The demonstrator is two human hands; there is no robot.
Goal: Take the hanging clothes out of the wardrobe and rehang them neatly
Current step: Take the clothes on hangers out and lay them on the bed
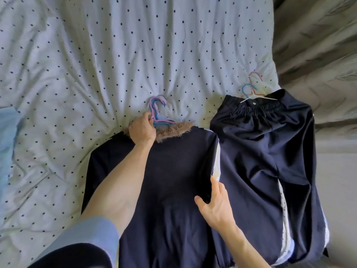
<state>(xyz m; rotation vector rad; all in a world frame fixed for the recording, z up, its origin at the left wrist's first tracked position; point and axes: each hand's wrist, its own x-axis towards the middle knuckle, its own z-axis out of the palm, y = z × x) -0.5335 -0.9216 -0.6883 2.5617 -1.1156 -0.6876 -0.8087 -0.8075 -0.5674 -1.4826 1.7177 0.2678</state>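
Observation:
A dark navy coat [170, 171] with a brown fur collar [173, 131] lies flat on the bed, on top of a stack of clothes. My left hand [142, 130] grips the bundle of purple and blue hangers [157, 111] at the collar. My right hand [216, 204] holds the coat's right edge, thumb on top of the cloth and fingers along the side. Beside it on the right lies a second pile topped by dark navy trousers [270, 155] with an elastic waistband, with pink, blue and white hangers [252, 89] sticking out above.
Both piles rest on a white duvet with dark dots [116, 55]. A grey blanket [318, 55] lies at the right. Light blue fabric [7, 136] shows at the left edge. A blue sleeve covers my left upper arm.

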